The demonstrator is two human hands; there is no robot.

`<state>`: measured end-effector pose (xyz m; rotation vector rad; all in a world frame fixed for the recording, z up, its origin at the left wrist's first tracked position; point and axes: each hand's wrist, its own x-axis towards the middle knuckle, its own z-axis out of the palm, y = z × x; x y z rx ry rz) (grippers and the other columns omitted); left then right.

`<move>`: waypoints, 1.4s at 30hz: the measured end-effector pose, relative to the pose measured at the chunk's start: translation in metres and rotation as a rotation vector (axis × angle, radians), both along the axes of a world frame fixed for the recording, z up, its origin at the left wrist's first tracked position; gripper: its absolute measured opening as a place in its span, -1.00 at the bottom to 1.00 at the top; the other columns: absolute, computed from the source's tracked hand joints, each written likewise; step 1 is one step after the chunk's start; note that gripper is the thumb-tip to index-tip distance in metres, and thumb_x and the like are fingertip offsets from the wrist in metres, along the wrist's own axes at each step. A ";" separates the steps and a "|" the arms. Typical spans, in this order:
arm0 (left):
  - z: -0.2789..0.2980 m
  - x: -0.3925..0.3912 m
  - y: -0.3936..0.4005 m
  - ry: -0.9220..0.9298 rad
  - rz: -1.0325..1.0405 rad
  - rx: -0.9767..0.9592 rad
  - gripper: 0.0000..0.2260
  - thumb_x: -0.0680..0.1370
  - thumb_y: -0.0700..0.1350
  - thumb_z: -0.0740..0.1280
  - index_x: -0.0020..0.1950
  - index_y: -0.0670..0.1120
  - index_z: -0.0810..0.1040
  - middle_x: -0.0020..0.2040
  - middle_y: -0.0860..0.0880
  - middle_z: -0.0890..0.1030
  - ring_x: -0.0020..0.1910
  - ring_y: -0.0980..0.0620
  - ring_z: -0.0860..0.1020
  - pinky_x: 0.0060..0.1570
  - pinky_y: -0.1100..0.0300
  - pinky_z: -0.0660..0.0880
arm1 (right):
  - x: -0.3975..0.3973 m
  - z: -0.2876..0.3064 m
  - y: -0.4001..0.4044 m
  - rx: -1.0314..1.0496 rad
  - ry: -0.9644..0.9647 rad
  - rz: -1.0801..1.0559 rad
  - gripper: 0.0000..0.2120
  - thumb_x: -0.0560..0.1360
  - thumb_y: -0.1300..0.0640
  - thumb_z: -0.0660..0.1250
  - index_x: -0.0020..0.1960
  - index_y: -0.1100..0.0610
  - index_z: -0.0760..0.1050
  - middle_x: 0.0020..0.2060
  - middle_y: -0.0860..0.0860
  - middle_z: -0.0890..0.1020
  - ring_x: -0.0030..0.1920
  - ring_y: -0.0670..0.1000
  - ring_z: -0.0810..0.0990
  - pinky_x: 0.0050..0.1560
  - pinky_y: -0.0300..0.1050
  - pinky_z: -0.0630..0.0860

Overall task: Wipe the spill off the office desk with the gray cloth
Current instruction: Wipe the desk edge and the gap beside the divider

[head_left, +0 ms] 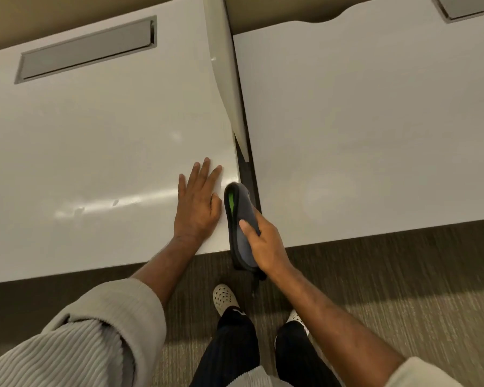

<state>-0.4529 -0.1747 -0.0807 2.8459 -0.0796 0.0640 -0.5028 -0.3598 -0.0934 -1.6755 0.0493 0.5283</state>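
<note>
The left hand [197,203] lies flat on the white desk [95,141], near its right front corner, with the fingers straight and spread and holding nothing. I think it rests there to support the body while the person leans forward.

The right hand [263,241] grips the gray cloth [242,224], with the thumb on top and the fingers curled around its side. The cloth looks folded or rolled into a long thick pad, and a green layer shows inside its upper fold. It stands on its edge, just beside the right edge of the desk, over the dark gap [249,174] between this desk and the second desk [375,135] on the right. Its top end is touching or almost touching the corner of the desk; I cannot tell which.

Some pale streaks [101,205] and small marks are on the desk surface, to the left of the left hand. They may be the spill or only reflected light. If they are the spill, the cloth is not yet on it, so the wiping there seems not done.

Below the desks are the carpet floor [403,289] and a pale shoe [224,298].
</note>
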 end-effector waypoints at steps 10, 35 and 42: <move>-0.008 0.001 0.001 -0.043 0.016 -0.010 -0.43 0.63 -0.13 0.12 0.65 0.09 0.11 0.68 0.03 0.05 0.66 0.09 -0.09 0.62 -0.06 -0.21 | 0.123 0.015 0.031 -0.120 -0.080 -0.036 -0.55 0.69 -0.05 0.17 0.54 0.09 0.35 0.30 0.14 0.61 0.28 0.15 0.58 0.34 0.16 0.52; 0.009 0.000 -0.002 0.079 -0.022 0.103 -0.43 0.61 -0.04 0.11 0.64 -0.01 0.12 0.68 -0.11 0.05 0.66 -0.14 -0.01 0.59 -0.25 -0.06 | 0.008 0.024 0.017 -0.147 0.087 -0.147 -0.55 0.68 -0.07 0.20 0.53 0.02 0.34 0.40 0.05 0.55 0.37 0.06 0.52 0.40 0.05 0.48; 0.011 0.002 0.005 0.110 -0.053 0.038 -0.47 0.67 -0.04 0.12 0.65 0.00 0.13 0.69 -0.08 0.00 0.66 -0.11 -0.07 0.60 -0.20 -0.15 | -0.033 0.032 0.008 -0.106 0.101 -0.185 -0.77 0.66 -0.02 0.25 0.31 -0.10 0.49 0.12 -0.13 0.66 0.18 -0.06 0.63 -0.07 -0.42 0.55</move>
